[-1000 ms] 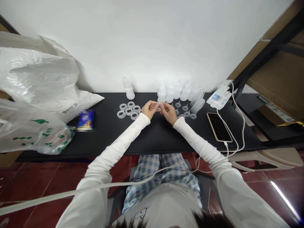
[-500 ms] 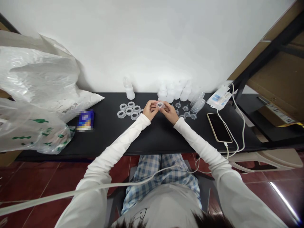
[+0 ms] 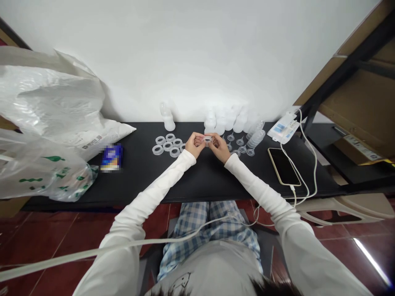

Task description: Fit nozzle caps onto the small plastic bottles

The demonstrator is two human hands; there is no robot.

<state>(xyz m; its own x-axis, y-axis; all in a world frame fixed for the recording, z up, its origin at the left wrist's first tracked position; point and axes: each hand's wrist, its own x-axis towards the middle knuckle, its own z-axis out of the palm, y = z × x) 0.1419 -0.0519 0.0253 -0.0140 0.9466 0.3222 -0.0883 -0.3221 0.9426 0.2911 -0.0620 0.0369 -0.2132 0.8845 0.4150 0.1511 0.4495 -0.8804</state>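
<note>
Nearest the camera, two white sleeves are reaching out over the black tabletop (image 3: 203, 181). Just past the table's middle, the left hand (image 3: 194, 144) and the right hand (image 3: 220, 147) are meeting, their fingertips closing from both sides on a small clear plastic ring (image 3: 207, 139), which is being held slightly above the surface between them. The piece is looking very light, thin-walled and smooth, probably a little springy and easy to let slip or drop; pinching it by the outer rim, on opposite sides, seems the safest hold. To the left, a cluster of loose clear plastic rings (image 3: 168, 144) is lying flat; to the right, small clear cone-shaped pieces (image 3: 240, 142) are standing near a black smartphone (image 3: 284, 165). Farthest back, translucent white plastic bottles (image 3: 230, 119) are lining the white wall.
</note>
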